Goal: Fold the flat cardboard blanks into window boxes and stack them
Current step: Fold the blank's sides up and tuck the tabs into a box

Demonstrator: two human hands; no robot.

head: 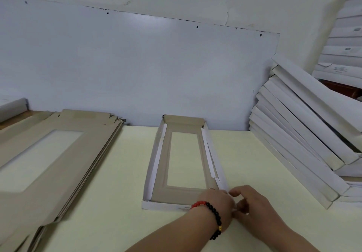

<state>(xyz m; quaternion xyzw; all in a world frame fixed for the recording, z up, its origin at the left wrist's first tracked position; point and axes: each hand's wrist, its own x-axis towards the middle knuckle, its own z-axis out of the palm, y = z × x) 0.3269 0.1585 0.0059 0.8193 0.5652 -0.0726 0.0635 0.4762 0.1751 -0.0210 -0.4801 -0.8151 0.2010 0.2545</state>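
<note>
A: What is on the pale yellow counter (121, 173)?

B: A long brown cardboard window box with white sides (181, 163) lies flat in the middle of it. Its open side faces up. Its far end is near the counter's back edge, and its near end points at the person.

A: Where are the hands?

B: Both are at the box's near right corner. The left hand (217, 202), with a red and black bead bracelet (212, 215) on its wrist, rests on the near wall of the box with its fingers bent over that corner. The right hand (252, 206) sits just beside it, fingers curled, and its fingertips meet the same corner.

A: Are the grips tight on the box?

B: The left one looks like it holds the corner. For the right one I cannot tell, since the left hand hides the fingertips.

A: What else is there?

B: A pile of flat brown cardboard blanks with window holes (51, 153) lies along the counter's left edge. A leaning stack of white folded boxes (305, 134) sits at the right edge, against the white wall (137, 65).
</note>
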